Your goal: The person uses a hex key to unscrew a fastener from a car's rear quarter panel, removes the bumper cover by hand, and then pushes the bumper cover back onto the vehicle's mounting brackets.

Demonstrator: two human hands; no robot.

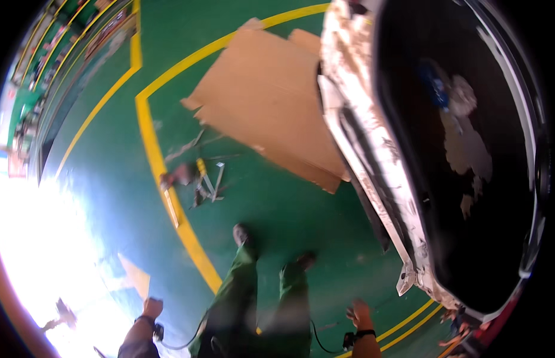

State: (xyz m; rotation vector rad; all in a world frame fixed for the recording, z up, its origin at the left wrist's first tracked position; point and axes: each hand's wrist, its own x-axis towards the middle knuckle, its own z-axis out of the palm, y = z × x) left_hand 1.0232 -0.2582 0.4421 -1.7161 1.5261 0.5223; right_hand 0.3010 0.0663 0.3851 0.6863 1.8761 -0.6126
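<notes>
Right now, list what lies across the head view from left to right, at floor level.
Left hand → yellow floor line → scattered tools → cardboard sheet → right hand → dark car body.

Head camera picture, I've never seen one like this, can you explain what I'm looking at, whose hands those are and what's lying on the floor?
This is a wide fisheye camera worn on a person's head, looking down, so straight lines bend near the rim. The left hand and right hand at the bottom are the wearer's own; both look empty, fingers loose, each wrist wearing a dark band with a cable. Between them are the wearer's legs in green trousers. The green floor has yellow lines. On it lie a large flattened cardboard sheet and a small cluster of hand tools, too blurred to name. At right is a dark, glossy car body with a scuffed white edge.
</notes>
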